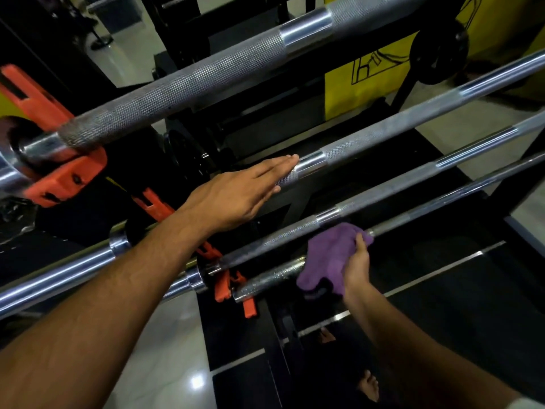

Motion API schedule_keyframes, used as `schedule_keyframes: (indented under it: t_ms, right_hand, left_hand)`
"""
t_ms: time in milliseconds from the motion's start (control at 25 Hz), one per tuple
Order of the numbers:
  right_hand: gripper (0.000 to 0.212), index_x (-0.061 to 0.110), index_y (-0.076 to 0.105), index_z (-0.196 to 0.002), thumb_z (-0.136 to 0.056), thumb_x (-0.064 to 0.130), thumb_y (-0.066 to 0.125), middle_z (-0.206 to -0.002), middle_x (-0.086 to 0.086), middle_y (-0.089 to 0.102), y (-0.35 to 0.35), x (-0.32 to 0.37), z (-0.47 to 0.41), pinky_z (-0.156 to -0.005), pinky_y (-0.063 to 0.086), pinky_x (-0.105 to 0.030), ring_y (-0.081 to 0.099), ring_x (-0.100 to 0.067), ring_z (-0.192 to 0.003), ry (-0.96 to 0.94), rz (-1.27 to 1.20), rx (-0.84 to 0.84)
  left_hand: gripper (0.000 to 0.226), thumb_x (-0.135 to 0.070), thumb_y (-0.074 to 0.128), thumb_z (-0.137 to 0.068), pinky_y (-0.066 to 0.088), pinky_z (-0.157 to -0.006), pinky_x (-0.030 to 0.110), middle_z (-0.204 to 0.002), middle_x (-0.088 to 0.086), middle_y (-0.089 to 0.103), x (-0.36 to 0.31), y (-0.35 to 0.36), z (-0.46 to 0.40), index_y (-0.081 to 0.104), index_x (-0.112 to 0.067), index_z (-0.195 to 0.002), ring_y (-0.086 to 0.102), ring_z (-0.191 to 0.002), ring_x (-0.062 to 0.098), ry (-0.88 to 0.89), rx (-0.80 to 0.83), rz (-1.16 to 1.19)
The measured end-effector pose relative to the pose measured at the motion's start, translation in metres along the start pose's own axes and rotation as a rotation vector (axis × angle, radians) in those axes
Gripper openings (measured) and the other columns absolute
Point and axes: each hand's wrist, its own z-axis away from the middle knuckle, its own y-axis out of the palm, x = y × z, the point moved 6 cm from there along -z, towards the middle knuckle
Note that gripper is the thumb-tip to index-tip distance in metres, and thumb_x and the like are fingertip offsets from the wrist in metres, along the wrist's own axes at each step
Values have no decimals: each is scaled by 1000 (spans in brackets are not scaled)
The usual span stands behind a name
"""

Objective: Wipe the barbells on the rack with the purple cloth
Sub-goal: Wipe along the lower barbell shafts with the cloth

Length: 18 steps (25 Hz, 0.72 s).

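Several steel barbells lie stacked on a black rack, slanting from lower left to upper right. My left hand rests flat with straight fingers on the second barbell, beside its smooth ring. Lower down, my right hand grips the purple cloth, which is wrapped around the lowest bar near its left end. That bar's surface looks spotted left of the cloth. The third barbell runs just above the cloth. The top barbell is thick and knurled.
Orange collars clamp the bars' left ends, with another orange clip by the lowest bar. The black rack frame stands below. A yellow panel and a black weight plate are behind. Glossy floor lies underfoot.
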Motion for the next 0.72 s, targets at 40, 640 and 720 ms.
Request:
schedule_keyframes:
  t_ms: [40, 640, 720]
  right_hand:
    - [42, 10, 62, -110, -107, 42, 35, -89, -3, 60, 13, 10, -1, -62, 48, -21, 58, -13, -78, -24, -31, 16]
    - [40, 5, 70, -116, -99, 39, 55, -108, -18, 75, -21, 74, 35, -97, 52, -42, 70, -33, -104, -130, 532, 317]
    - [32, 15, 71, -112, -103, 37, 50, -103, -9, 77, -20, 88, 46, -84, 55, -29, 72, -19, -96, -333, 728, 376]
  left_hand:
    - [57, -46, 18, -104, 61, -67, 41, -165, -15, 16, 0, 0, 0, 1, -39, -158, 55, -129, 21, -11, 6, -1]
    - [53, -52, 20, -105, 54, -77, 34, -148, -13, 46, 0, 0, 9, 17, -39, -157, 61, -118, 17, -273, -37, -137]
    - [52, -46, 29, -105, 50, -95, 38, -142, -4, 55, -10, 4, 21, 37, -26, -153, 61, -119, 21, -362, -177, -140]
